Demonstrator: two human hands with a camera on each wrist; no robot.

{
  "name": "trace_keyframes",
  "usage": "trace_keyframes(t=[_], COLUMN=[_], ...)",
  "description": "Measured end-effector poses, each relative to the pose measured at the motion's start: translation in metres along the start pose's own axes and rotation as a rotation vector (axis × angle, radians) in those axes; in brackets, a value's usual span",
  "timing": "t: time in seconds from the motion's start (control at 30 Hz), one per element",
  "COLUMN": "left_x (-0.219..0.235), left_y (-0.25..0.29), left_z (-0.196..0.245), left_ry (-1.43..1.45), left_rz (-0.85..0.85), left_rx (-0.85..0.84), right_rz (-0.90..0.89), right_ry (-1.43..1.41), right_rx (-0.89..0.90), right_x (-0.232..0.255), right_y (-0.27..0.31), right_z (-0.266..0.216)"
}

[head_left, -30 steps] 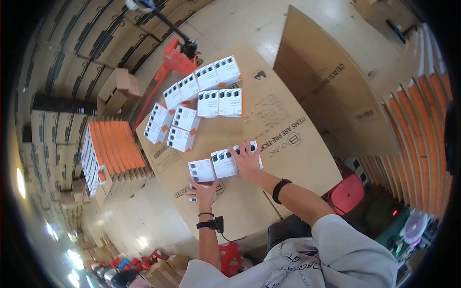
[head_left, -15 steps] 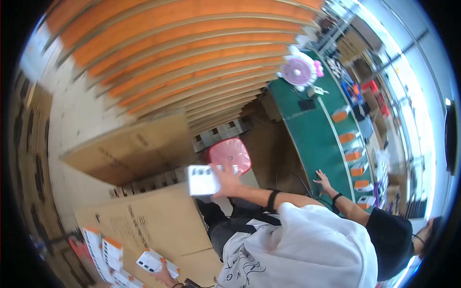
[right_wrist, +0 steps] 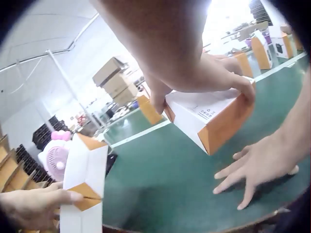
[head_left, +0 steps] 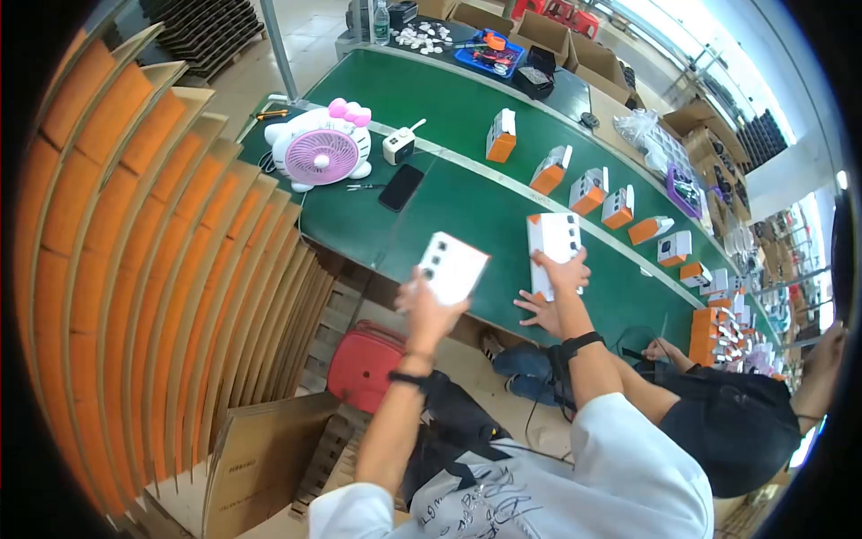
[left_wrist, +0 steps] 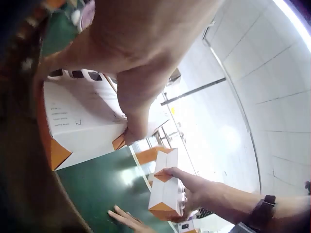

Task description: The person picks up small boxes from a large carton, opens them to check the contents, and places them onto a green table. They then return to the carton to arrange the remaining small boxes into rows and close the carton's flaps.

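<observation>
My left hand (head_left: 433,316) grips white cartons with orange ends (head_left: 455,269) above the near edge of the green workbench (head_left: 395,247). Seen from the right wrist, this load looks like two cartons (right_wrist: 83,167) end to end, the thumb near their join. Over the bench to the right, my right hand (head_left: 564,269) holds similar cartons (head_left: 555,235) from above. Its fingers and thumb span them in the right wrist view, where an orange end (right_wrist: 227,127) faces the camera. Another person's spread hand (right_wrist: 257,170) rests on the bench just beside them.
Several orange-and-white cartons (head_left: 589,190) stand in a row along the bench's pale strip. A pink fan (head_left: 321,157), a phone (head_left: 401,188) and a small white device (head_left: 399,145) occupy its left end. A red stool (head_left: 364,366) and tall stacked orange cartons (head_left: 135,269) are at left.
Both hands have lifted cartons from the cardboard-topped table and carried them to the green bench. The head view has swung right, bringing the bench and another person into view.
</observation>
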State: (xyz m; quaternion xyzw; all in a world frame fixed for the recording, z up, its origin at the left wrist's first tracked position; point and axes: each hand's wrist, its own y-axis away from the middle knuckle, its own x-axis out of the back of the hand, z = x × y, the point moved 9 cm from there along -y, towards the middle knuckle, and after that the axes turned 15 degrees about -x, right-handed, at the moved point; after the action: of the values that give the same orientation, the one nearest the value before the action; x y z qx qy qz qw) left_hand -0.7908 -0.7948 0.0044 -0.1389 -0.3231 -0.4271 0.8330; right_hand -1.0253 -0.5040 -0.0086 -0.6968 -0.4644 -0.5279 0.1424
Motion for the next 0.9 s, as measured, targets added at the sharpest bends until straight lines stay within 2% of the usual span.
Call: trace_keyframes(t=[0.03,0.1,0.13,0.2,0.23,0.27,0.33,0.37,0.4,0.43,0.47,0.5,0.53,0.57,0.6,0.63,0.67,0.7,0.73,0.77,0.8,0.83,0.87,0.9], left_x=[-0.041,-0.106,-0.140,-0.159,-0.169,-0.177,-0.157,-0.154,-0.114,-0.109,-0.086,-0.076,-0.046,0.011,0.047,0.063,0.147,0.183,0.188,0.218,0.235,0.233,0.226,0.222], left_y=[-0.023,-0.049,-0.054,-0.053,-0.051,-0.049,-0.034,-0.029,-0.007,0.008,0.028,0.055,0.091,0.139,0.186,0.226,0.311,0.382,0.449,0.524,0.601,0.698,0.781,0.855], left_z=[0.007,0.022,0.022,0.036,0.031,0.025,0.012,-0.005,-0.003,-0.030,-0.059,-0.103,-0.144,-0.189,-0.219,-0.285,-0.271,-0.289,-0.329,-0.321,-0.313,-0.282,-0.276,-0.256], left_ry=[0.014,0.124,0.118,0.187,0.194,0.326,0.461,0.442,0.452,0.489,0.683,0.760,0.834,0.783,0.763,0.677,0.606,0.552,0.757,0.760,0.695,0.381,0.198,0.065], left_rz=[-0.140,-0.219,-0.195,-0.334,-0.338,-0.219,-0.021,0.063,0.142,0.107,0.096,0.291,0.312,0.486,0.625,0.974,1.086,1.219,1.516,1.702,1.886,1.970,2.104,2.177], left_rx=[0.123,0.218,0.204,0.298,0.311,0.215,0.012,-0.129,-0.127,-0.087,0.047,0.039,0.215,0.311,0.383,0.225,0.400,0.511,0.316,0.296,0.449,0.584,0.741,0.773], right_rz=[0.031,0.019,0.027,-0.115,-0.105,-0.104,-0.003,0.036,0.178,0.201,0.152,0.102,-0.011,-0.201,-0.429,-0.698,-0.980,-1.236,-1.514,-1.658,-1.792,-1.823,-1.858,-1.946], right_ry=[0.029,0.113,0.113,0.147,0.108,0.076,0.004,0.114,0.160,0.191,0.179,0.135,0.065,-0.013,-0.066,-0.055,-0.038,0.107,0.256,0.362,0.488,0.607,0.749,0.835], right_rx=[-0.038,-0.094,-0.074,-0.085,-0.001,0.075,0.182,0.135,0.030,0.136,0.317,0.506,0.686,0.832,0.916,0.957,0.965,1.108,1.215,1.270,1.321,1.492,1.659,1.664], right_x=[0.001,-0.007,-0.007,-0.028,-0.035,-0.039,-0.032,-0.026,-0.020,-0.024,-0.031,-0.040,-0.069,-0.119,-0.169,-0.222,-0.267,-0.258,-0.242,-0.223,-0.204,-0.164,-0.144,-0.133], right_y=[-0.024,-0.060,-0.073,-0.095,-0.113,-0.126,-0.128,-0.129,-0.144,-0.137,-0.116,-0.099,-0.078,-0.037,0.010,0.076,0.136,0.259,0.384,0.482,0.567,0.628,0.698,0.759], right_z=[-0.003,0.014,0.021,0.039,0.040,0.049,0.053,0.056,0.073,0.070,0.067,0.065,0.052,0.031,0.022,0.023,0.029,0.043,0.064,0.085,0.111,0.155,0.188,0.227])
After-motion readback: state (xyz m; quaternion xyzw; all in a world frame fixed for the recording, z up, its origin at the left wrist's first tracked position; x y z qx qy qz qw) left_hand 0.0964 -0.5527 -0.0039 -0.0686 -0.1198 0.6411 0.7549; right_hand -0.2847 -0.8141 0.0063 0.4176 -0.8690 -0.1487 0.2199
